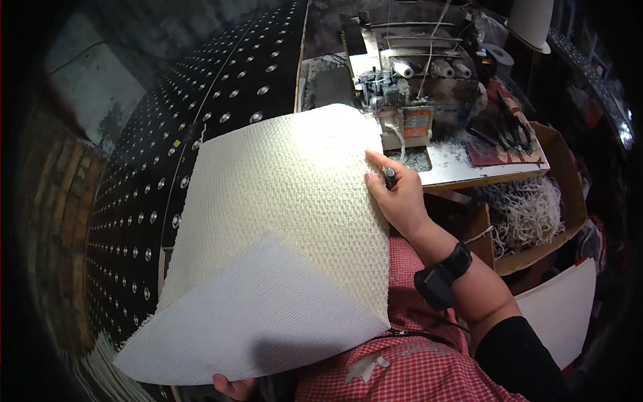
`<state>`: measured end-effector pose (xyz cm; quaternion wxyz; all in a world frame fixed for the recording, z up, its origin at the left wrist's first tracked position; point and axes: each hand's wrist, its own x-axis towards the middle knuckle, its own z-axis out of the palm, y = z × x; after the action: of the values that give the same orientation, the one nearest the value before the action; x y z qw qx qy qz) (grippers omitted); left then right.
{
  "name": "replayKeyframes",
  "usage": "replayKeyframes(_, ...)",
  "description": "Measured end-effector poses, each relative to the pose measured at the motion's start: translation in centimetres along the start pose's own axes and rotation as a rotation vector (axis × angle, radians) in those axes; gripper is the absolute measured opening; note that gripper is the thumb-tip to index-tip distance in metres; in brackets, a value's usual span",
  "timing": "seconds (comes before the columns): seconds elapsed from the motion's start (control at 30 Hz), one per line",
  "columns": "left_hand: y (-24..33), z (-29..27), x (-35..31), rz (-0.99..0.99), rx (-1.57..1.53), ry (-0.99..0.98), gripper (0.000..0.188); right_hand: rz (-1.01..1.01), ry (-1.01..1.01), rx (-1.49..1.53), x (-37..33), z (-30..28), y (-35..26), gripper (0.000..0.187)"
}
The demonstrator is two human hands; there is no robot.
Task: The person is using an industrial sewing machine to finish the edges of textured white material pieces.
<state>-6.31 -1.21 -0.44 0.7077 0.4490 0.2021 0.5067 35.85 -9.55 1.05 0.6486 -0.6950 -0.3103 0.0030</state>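
A cream, bumpy-woven mat (288, 181) lies under the sewing machine's lamp, its upper right edge at the machine's stitching area. Its near part is folded over, so the smoother pale underside (268, 315) faces up. My right hand (400, 194) grips the mat's right edge, thumb and forefinger against the weave. A small silver-tipped object (390, 175) is tucked in that hand; its kind cannot be made out. At the lower edge my left hand (233, 386) holds the turned-over part from below, most of its fingers hidden. The industrial sewing machine (408, 87) stands just beyond the mat.
A black table studded with metal balls (221, 100) extends to the left. Right of the machine, tools (499, 130) rest on the machine table. Below is a cardboard box (569, 201) with tangled yarn scraps (529, 211). A white cone (531, 23) stands at upper right.
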Motion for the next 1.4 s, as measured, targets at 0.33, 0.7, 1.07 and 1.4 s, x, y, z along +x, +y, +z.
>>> replayKeyframes(0.33,-3.2,3.3,2.8,0.034,0.108,0.056,0.077,-0.04,-0.19,-0.015,-3.3,-1.5,-1.1,0.048)
replayKeyframes(0.7,-4.0,6.5,9.4,-0.069,-0.123,-0.174,0.112,0.248,-0.7,0.06,-8.2,-3.9,-2.2,0.085)
replayKeyframes(1.07,1.3,3.6,13.3,-0.123,-0.226,-0.277,0.06,0.1,-0.605,0.245,-10.1,-3.6,-2.1,0.08)
replayKeyframes(1.4,0.6,6.0,19.8,-0.176,0.125,0.012,0.039,0.09,-0.449,0.209,-10.0,-3.9,-3.0,0.068)
